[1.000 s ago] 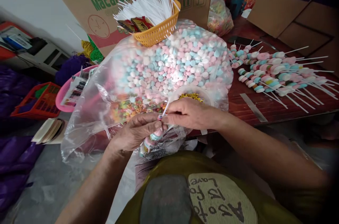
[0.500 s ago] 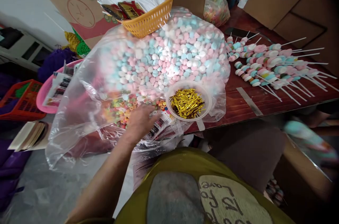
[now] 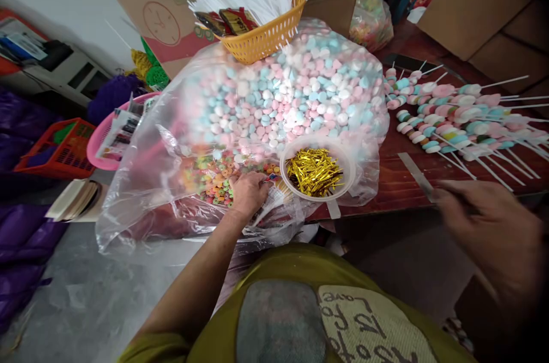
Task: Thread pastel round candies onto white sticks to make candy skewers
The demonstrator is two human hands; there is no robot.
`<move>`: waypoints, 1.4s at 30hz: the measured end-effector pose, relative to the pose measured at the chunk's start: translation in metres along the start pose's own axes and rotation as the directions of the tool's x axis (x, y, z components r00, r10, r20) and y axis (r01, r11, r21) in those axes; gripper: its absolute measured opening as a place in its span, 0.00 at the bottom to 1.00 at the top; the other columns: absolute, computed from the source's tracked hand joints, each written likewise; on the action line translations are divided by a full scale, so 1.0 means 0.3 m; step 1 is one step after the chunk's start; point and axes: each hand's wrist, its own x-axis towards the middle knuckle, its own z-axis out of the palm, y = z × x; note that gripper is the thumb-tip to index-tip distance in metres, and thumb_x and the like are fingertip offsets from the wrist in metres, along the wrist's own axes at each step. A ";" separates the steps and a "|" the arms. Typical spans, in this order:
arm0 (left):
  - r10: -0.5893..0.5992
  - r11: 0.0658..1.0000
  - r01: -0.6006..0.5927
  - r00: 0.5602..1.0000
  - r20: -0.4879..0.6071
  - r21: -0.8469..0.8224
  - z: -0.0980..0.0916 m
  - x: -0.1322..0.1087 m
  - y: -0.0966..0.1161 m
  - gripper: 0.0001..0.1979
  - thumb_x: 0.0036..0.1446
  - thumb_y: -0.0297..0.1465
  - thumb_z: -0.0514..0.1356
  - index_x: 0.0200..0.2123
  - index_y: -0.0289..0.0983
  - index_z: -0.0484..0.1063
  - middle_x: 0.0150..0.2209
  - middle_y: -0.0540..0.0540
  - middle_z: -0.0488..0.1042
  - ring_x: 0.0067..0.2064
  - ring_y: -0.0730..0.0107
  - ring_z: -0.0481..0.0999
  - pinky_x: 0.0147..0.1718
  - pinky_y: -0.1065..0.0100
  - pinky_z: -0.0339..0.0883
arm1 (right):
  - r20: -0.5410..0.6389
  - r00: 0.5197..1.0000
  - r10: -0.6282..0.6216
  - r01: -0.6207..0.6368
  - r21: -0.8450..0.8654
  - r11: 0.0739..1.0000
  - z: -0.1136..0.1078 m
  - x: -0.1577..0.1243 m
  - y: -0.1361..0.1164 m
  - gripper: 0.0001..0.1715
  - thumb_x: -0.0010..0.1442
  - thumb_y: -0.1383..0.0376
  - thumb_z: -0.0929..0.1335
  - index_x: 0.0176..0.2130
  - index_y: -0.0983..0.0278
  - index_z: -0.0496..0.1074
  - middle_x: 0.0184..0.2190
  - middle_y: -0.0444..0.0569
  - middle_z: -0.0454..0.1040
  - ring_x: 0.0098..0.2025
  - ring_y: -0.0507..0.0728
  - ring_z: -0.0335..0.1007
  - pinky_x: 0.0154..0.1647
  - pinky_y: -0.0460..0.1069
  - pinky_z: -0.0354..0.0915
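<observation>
My left hand (image 3: 249,194) reaches down to the near edge of the clear plastic bag, its fingers curled in toward a small white packet (image 3: 277,200). What lies under the fingertips is hidden. Around it are many small coloured ring candies (image 3: 221,180). Just to the right stands a clear round bowl (image 3: 350,177) filled with gold twist ties (image 3: 315,171). My right hand (image 3: 489,231), smeared by motion, is off the table's front edge at the right. Beyond it lie several marshmallow skewers (image 3: 463,114) on white sticks.
A large bag of pink, blue and white marshmallows (image 3: 274,94) spreads over the red table (image 3: 381,180). Behind it sits a yellow basket (image 3: 261,40) of white sticks, against a cardboard box (image 3: 167,26). A pink basket (image 3: 100,143) is at the left.
My right hand has come into clearer view by the table edge; a blurred marshmallow skewer seen there before is out of sight. My left hand's fingers have curled in. The view has shifted.
</observation>
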 end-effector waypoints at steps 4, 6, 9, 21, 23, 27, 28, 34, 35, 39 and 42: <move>0.067 0.996 -0.067 0.998 -0.002 -0.051 -0.077 -0.006 -0.045 0.13 0.62 0.32 0.53 0.34 0.40 0.77 0.34 0.49 0.79 0.38 0.68 0.75 0.41 0.68 0.62 | 0.002 0.975 -0.221 0.216 0.199 0.956 0.176 0.148 -0.215 0.04 0.60 0.70 0.67 0.36 0.61 0.70 0.30 0.46 0.73 0.31 0.55 0.69 0.32 0.49 0.65; 0.098 0.994 -0.098 0.995 -0.013 -0.051 -0.118 -0.001 -0.056 0.12 0.62 0.31 0.53 0.35 0.40 0.77 0.36 0.48 0.80 0.39 0.67 0.75 0.42 0.68 0.62 | -0.031 0.936 -0.351 0.348 0.242 0.906 0.268 0.224 -0.316 0.07 0.60 0.71 0.64 0.34 0.62 0.71 0.30 0.49 0.74 0.34 0.56 0.70 0.36 0.50 0.67; 0.112 0.993 -0.112 0.994 -0.019 -0.040 -0.119 0.002 -0.044 0.10 0.60 0.33 0.55 0.37 0.40 0.77 0.38 0.46 0.79 0.41 0.63 0.74 0.43 0.64 0.62 | -0.074 0.906 -0.416 0.422 0.208 0.882 0.338 0.295 -0.379 0.11 0.61 0.71 0.62 0.35 0.65 0.73 0.34 0.53 0.75 0.40 0.59 0.70 0.42 0.54 0.68; 0.172 0.984 -0.171 0.985 0.005 -0.045 -0.093 0.009 -0.050 0.12 0.62 0.33 0.53 0.38 0.41 0.77 0.38 0.46 0.78 0.42 0.64 0.74 0.46 0.61 0.61 | 0.005 0.980 -0.200 0.194 0.231 0.953 0.296 0.232 -0.299 0.08 0.61 0.67 0.64 0.38 0.63 0.73 0.33 0.51 0.75 0.36 0.57 0.71 0.37 0.51 0.67; 0.254 0.967 -0.254 0.967 0.006 -0.015 -0.179 0.010 -0.037 0.13 0.63 0.32 0.51 0.39 0.39 0.76 0.39 0.45 0.78 0.42 0.62 0.73 0.46 0.59 0.60 | 0.008 0.963 -0.269 0.263 0.189 0.946 0.321 0.269 -0.334 0.13 0.61 0.64 0.64 0.44 0.65 0.72 0.43 0.57 0.73 0.46 0.62 0.67 0.46 0.56 0.64; 0.442 0.891 -0.420 0.889 0.122 -0.172 -0.300 -0.007 0.030 0.16 0.64 0.33 0.48 0.31 0.36 0.73 0.28 0.48 0.74 0.32 0.69 0.71 0.37 0.66 0.62 | 0.177 0.912 -0.369 0.297 0.335 0.894 0.377 0.322 -0.391 0.09 0.58 0.65 0.65 0.39 0.65 0.71 0.38 0.54 0.71 0.42 0.60 0.66 0.43 0.55 0.63; 0.428 0.890 -0.390 0.894 0.135 -0.237 -0.306 -0.012 0.047 0.16 0.64 0.33 0.48 0.31 0.36 0.73 0.26 0.49 0.72 0.30 0.71 0.70 0.34 0.68 0.62 | 0.206 0.911 -0.357 0.255 0.398 0.881 0.388 0.321 -0.394 0.06 0.58 0.66 0.64 0.34 0.64 0.70 0.31 0.50 0.70 0.36 0.57 0.65 0.38 0.51 0.62; 0.114 0.801 -0.093 0.993 -0.002 -0.592 -0.163 -0.033 0.154 0.11 0.51 0.36 0.64 0.35 0.36 0.73 0.29 0.50 0.73 0.26 0.76 0.67 0.24 0.74 0.60 | 0.201 0.980 0.002 -0.105 0.500 0.859 0.369 0.234 -0.325 0.13 0.60 0.63 0.63 0.24 0.63 0.62 0.22 0.43 0.62 0.27 0.51 0.58 0.29 0.47 0.55; 0.100 0.758 -0.079 0.995 -0.003 -0.647 -0.137 -0.036 0.177 0.10 0.50 0.36 0.64 0.30 0.35 0.72 0.26 0.51 0.72 0.25 0.77 0.66 0.23 0.75 0.59 | 0.211 0.976 0.051 -0.153 0.503 0.851 0.350 0.222 -0.310 0.15 0.60 0.62 0.63 0.24 0.63 0.61 0.22 0.42 0.61 0.27 0.50 0.57 0.29 0.47 0.55; 0.201 0.592 -0.112 0.979 0.012 -0.798 -0.096 -0.026 0.252 0.10 0.50 0.34 0.63 0.22 0.35 0.71 0.21 0.51 0.71 0.24 0.76 0.67 0.24 0.74 0.62 | 0.384 0.915 0.128 -0.349 0.588 0.730 0.273 0.205 -0.265 0.13 0.55 0.57 0.68 0.36 0.64 0.67 0.33 0.45 0.67 0.34 0.52 0.62 0.32 0.46 0.59; 0.320 0.518 -0.135 0.946 0.046 -0.845 -0.109 0.004 0.284 0.08 0.51 0.33 0.62 0.25 0.35 0.74 0.24 0.50 0.74 0.27 0.73 0.70 0.29 0.72 0.65 | 0.467 0.878 0.109 -0.441 0.698 0.564 0.253 0.204 -0.235 0.17 0.53 0.56 0.69 0.40 0.63 0.68 0.35 0.46 0.68 0.34 0.52 0.62 0.33 0.46 0.61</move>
